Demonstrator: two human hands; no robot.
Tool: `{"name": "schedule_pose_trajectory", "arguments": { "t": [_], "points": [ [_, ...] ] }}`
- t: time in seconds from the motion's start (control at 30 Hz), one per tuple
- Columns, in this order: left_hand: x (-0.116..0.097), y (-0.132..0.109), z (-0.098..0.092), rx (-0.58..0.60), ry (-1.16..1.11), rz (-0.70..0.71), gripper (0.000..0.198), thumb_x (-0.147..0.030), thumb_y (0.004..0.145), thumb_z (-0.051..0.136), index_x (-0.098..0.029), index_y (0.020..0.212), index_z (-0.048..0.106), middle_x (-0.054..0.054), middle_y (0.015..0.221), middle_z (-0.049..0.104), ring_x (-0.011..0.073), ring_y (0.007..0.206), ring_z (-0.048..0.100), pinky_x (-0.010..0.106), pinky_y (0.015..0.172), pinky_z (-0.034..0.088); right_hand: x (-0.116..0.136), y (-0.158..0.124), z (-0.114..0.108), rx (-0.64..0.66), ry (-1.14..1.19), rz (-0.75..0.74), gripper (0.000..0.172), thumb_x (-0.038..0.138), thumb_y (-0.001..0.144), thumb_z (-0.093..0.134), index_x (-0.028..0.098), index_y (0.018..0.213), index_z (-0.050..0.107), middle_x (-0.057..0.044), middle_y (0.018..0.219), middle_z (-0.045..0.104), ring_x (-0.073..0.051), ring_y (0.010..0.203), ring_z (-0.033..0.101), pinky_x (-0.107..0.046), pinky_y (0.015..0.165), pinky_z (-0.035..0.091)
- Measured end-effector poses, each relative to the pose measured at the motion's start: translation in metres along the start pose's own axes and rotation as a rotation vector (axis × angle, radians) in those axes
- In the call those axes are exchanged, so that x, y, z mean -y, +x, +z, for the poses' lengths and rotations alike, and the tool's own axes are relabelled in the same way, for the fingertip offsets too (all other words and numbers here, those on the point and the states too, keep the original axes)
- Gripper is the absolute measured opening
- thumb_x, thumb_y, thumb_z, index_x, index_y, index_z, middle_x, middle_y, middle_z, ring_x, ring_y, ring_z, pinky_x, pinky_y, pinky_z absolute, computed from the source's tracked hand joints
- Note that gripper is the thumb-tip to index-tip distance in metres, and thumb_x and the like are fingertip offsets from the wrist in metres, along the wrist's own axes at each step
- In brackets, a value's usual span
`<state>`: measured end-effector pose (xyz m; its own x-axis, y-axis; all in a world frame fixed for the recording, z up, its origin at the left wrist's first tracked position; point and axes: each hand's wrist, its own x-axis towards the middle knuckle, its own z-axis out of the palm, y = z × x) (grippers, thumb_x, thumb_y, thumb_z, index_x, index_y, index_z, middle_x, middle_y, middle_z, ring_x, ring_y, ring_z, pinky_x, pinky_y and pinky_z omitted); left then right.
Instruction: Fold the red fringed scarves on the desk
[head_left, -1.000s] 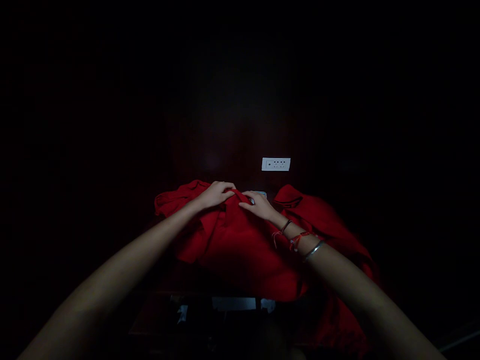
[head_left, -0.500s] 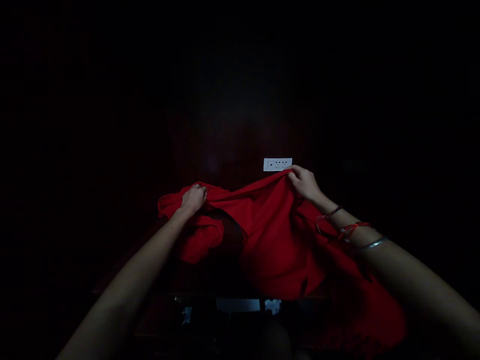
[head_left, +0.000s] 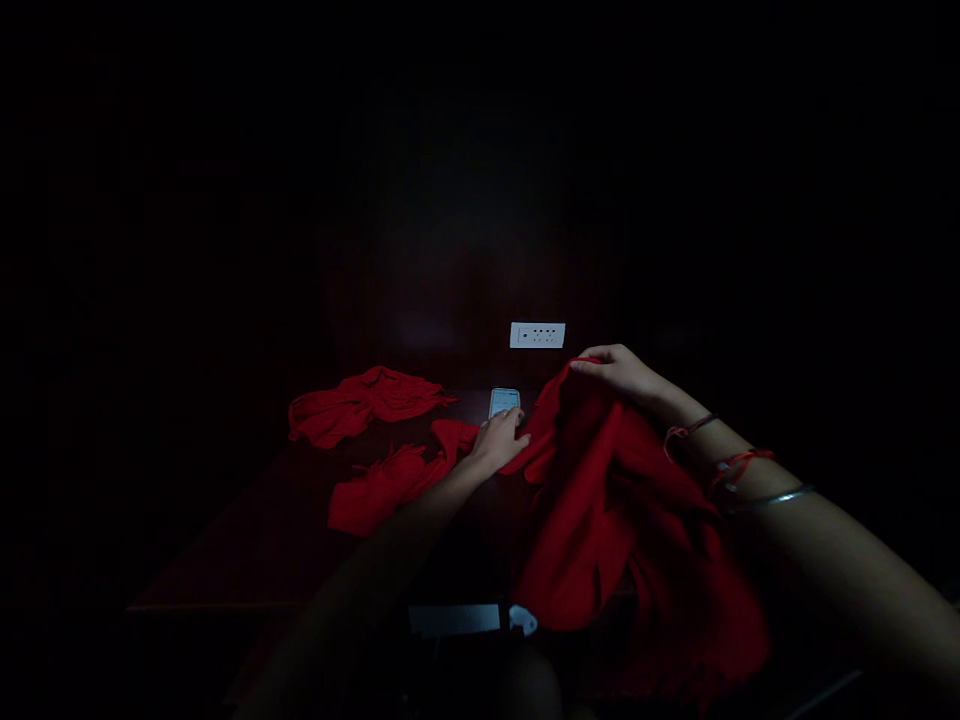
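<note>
A red scarf [head_left: 585, 520] hangs from my right hand [head_left: 619, 372], whose thumb and fingers pinch its upper edge. It falls in folds over the table's front edge, with fringe at its lower end. My left hand [head_left: 499, 440] is over the middle of the table, thumb spread from its fingers, touching or just above a strip of red cloth. Just beyond its fingertips lies a phone [head_left: 505, 400] with a lit screen, its lower part hidden by the hand. More red cloth [head_left: 379, 490] with fringe lies left of that hand, and another crumpled red piece [head_left: 360, 400] lies farther back.
The dark table [head_left: 225, 550] stands against a dark wall with a white socket panel [head_left: 538, 335]. Below the front edge are a pale flat strip [head_left: 454, 619] and a small whitish object [head_left: 523, 620]. Deep shadow hides the surroundings.
My left hand has let go of the red cloth at the left and moved right, near the phone, which has come into view. The scarf in my right hand has been drawn rightward.
</note>
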<state>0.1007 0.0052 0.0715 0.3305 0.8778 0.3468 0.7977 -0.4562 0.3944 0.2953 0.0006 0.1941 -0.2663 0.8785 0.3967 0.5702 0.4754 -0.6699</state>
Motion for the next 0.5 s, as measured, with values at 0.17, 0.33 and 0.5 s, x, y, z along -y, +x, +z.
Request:
{"name": "schedule_pose_trajectory", "arguments": {
  "t": [0.17,0.33,0.5],
  "points": [
    [0.021,0.01,-0.002,-0.108,0.095,-0.102,0.016,-0.016,0.072,0.043,-0.018,0.085,0.053,0.008,0.088,0.056,0.0191,0.082,0.054,0.029,0.071,0.04,0.019,-0.011,-0.022,-0.073,0.227,0.119,0.026,0.043,0.061,0.06,0.017,0.065,0.058,0.0,0.057,0.057,-0.011,0.05,0.05,-0.022,0.046,0.039],
    [0.059,0.013,-0.03,-0.18,0.161,-0.222,0.02,-0.013,0.072,0.038,-0.015,0.085,0.053,0.011,0.089,0.054,0.0222,0.085,0.053,0.034,0.071,0.04,0.03,-0.014,-0.054,-0.307,0.413,0.115,0.015,0.031,0.068,0.058,0.016,0.067,0.055,0.0,0.06,0.056,-0.009,0.051,0.049,-0.023,0.052,0.039],
    [0.066,0.032,-0.04,-0.196,0.091,-0.149,0.01,-0.015,0.067,0.047,-0.017,0.076,0.053,0.005,0.083,0.056,0.017,0.081,0.053,0.028,0.07,0.041,0.05,-0.01,-0.073,-0.444,0.399,0.004,0.017,0.028,0.075,0.051,0.011,0.071,0.052,-0.003,0.069,0.055,-0.004,0.052,0.045,-0.022,0.056,0.037]
  ]
}}
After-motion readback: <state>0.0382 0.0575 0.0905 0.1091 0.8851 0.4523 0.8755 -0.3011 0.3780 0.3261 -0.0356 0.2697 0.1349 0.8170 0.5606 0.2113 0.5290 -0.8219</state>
